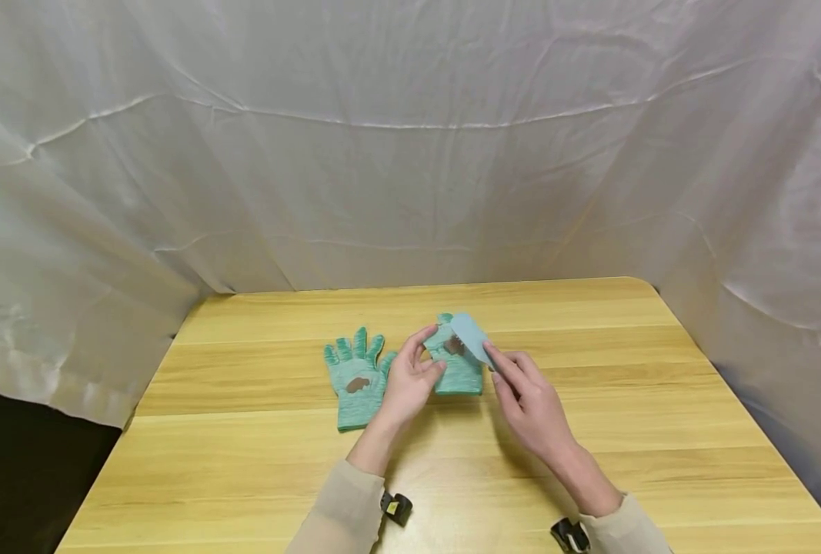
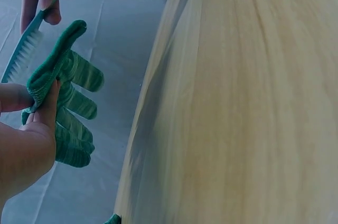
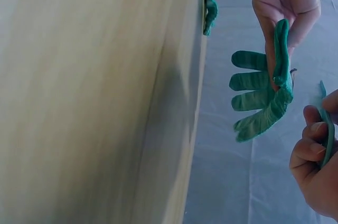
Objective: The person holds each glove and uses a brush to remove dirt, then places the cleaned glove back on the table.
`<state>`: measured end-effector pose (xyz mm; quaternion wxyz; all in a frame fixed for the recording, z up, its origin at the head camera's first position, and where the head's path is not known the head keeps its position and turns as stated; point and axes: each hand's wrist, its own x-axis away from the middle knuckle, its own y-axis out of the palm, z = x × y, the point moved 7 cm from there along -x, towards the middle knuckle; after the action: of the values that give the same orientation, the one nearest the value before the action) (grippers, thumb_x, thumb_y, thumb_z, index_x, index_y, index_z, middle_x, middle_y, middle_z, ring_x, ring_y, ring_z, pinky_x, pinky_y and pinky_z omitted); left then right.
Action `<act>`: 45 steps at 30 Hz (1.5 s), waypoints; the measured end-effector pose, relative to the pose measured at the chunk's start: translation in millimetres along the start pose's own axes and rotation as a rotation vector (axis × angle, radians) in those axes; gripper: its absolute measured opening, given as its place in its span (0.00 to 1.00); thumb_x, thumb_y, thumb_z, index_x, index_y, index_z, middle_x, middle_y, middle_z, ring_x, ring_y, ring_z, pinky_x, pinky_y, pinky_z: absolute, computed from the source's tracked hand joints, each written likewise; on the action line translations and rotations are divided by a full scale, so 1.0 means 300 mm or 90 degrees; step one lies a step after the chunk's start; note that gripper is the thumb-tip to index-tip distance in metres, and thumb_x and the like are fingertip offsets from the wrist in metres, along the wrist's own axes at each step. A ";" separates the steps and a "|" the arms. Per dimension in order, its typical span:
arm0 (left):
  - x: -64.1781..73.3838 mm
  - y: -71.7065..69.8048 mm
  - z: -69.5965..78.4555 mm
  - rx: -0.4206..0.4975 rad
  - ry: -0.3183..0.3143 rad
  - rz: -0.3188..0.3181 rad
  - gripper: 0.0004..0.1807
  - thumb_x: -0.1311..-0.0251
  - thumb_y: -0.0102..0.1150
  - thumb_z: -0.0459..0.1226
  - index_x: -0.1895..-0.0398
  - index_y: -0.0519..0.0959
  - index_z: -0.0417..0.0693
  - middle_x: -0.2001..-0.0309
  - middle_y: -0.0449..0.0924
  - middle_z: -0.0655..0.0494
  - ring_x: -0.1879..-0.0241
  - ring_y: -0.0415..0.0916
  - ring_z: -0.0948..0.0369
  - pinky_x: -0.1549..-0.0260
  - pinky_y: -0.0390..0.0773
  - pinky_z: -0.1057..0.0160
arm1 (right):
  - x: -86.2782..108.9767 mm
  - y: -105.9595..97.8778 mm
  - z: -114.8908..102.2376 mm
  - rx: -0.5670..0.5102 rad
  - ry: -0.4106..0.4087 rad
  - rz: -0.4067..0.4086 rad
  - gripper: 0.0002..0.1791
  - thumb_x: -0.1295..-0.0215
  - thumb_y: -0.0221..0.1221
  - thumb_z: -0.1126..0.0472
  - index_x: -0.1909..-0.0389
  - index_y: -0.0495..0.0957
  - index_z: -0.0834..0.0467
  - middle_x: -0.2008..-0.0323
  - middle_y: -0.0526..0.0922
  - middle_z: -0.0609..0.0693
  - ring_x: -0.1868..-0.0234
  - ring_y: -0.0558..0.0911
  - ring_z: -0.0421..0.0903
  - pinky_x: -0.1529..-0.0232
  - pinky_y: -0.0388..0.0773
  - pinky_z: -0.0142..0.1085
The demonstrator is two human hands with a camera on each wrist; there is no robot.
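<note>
My left hand [image 1: 410,382] pinches a green knitted glove [image 1: 460,375] by its side edge and holds it up off the table, its fingers drooping in the wrist views. A brown patch [image 1: 455,345] marks the face of this glove. In my right hand [image 1: 531,404] is a blue-green brush [image 1: 471,336], gripped by the handle. White bristles [image 2: 25,57] show in the left wrist view, turned toward the glove; from the head, the brush back overlaps the brown patch. A second green glove [image 1: 360,408] lies flat on the table left of my left hand, also with a brown patch.
The wooden table [image 1: 244,477] has a rounded far right corner. Pale grey cloth [image 1: 410,177] hangs behind it and along both sides. Black wrist cameras [image 1: 398,508] sit at the cuffs of my beige sleeves [image 1: 344,512].
</note>
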<state>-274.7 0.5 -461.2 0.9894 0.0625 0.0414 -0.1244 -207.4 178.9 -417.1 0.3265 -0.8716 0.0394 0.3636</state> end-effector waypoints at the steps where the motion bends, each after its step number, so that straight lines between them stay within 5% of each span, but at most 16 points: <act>1: 0.001 0.000 0.000 0.000 -0.001 0.000 0.34 0.29 0.54 0.23 0.22 0.63 0.43 0.18 0.52 0.45 0.56 0.80 0.62 0.68 0.76 0.72 | -0.001 -0.001 -0.001 -0.001 -0.001 0.002 0.30 0.33 0.60 0.78 0.30 0.75 0.61 0.54 0.82 0.54 0.70 0.71 0.35 0.72 0.67 0.22; 11: -0.002 0.004 0.001 0.004 0.001 -0.006 0.34 0.29 0.54 0.22 0.21 0.63 0.44 0.18 0.53 0.44 0.48 0.81 0.56 0.70 0.74 0.72 | 0.001 0.023 -0.012 0.017 -0.017 -0.055 0.29 0.34 0.62 0.77 0.32 0.78 0.62 0.54 0.83 0.52 0.71 0.70 0.35 0.73 0.72 0.27; 19: 0.001 0.008 0.001 0.002 -0.003 -0.009 0.35 0.31 0.53 0.21 0.22 0.63 0.44 0.19 0.54 0.44 0.61 0.79 0.62 0.77 0.69 0.73 | 0.006 0.042 -0.004 0.046 -0.006 -0.089 0.28 0.33 0.62 0.75 0.32 0.78 0.60 0.55 0.82 0.51 0.69 0.72 0.36 0.71 0.75 0.30; 28: -0.001 -0.001 -0.007 -0.012 -0.003 0.010 0.34 0.31 0.54 0.21 0.23 0.65 0.43 0.19 0.55 0.46 0.61 0.79 0.63 0.64 0.76 0.72 | 0.009 0.037 0.012 0.055 0.015 -0.084 0.28 0.33 0.61 0.76 0.32 0.78 0.59 0.55 0.83 0.50 0.71 0.70 0.34 0.75 0.71 0.29; 39: -0.001 -0.001 0.000 0.005 0.000 0.011 0.33 0.31 0.53 0.21 0.23 0.64 0.39 0.18 0.52 0.41 0.70 0.73 0.65 0.77 0.69 0.73 | 0.007 0.028 0.028 0.071 0.030 -0.070 0.27 0.32 0.60 0.74 0.32 0.78 0.59 0.55 0.83 0.52 0.71 0.71 0.36 0.74 0.72 0.29; 45: 0.002 -0.015 0.000 -0.002 -0.007 0.036 0.32 0.31 0.54 0.22 0.24 0.67 0.43 0.19 0.53 0.43 0.66 0.74 0.67 0.68 0.74 0.72 | -0.002 0.000 0.041 0.077 0.054 -0.035 0.27 0.30 0.60 0.74 0.31 0.77 0.60 0.53 0.83 0.55 0.71 0.73 0.39 0.75 0.71 0.31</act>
<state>-275.3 -3.8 -461.7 0.9929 0.0610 0.0343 -0.0967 -215.4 186.1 -423.2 0.3868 -0.8654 0.0508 0.3144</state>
